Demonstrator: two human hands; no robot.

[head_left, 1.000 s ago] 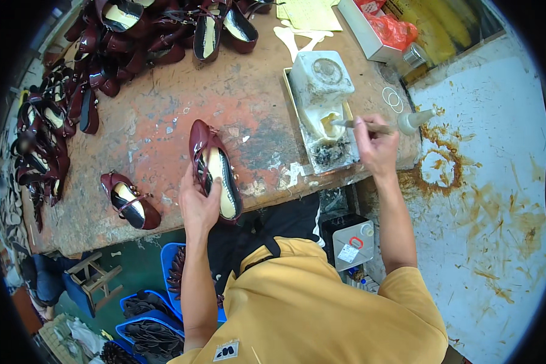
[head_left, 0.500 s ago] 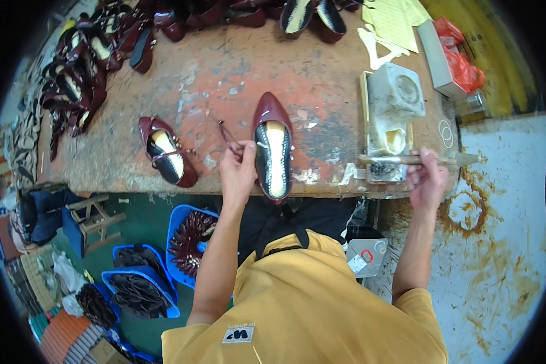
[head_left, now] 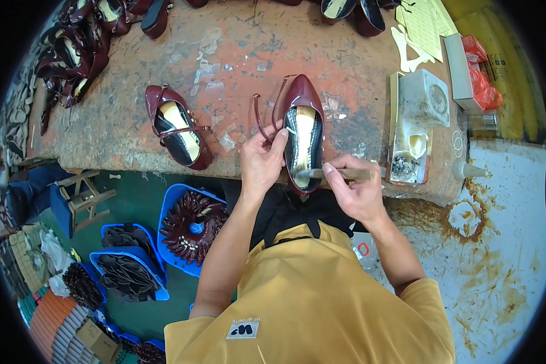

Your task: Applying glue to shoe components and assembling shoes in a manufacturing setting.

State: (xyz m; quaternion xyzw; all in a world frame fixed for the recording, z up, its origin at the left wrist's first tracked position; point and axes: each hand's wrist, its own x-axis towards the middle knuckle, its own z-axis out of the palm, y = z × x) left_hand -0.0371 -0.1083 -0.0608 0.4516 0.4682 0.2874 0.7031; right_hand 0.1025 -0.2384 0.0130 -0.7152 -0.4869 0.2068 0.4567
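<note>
Head view: left hand fingers clasp the glossy maroon pointed shoe; right hand fingers pinch a thin brush.

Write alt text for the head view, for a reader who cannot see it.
A person's left hand steadies a dark red shoe on a worn workbench, while the right hand works a brush inside it. A second shoe lies to the left.

Worn, paint-stained wooden workbench — green floor left, rust-stained pale floor right.
</note>
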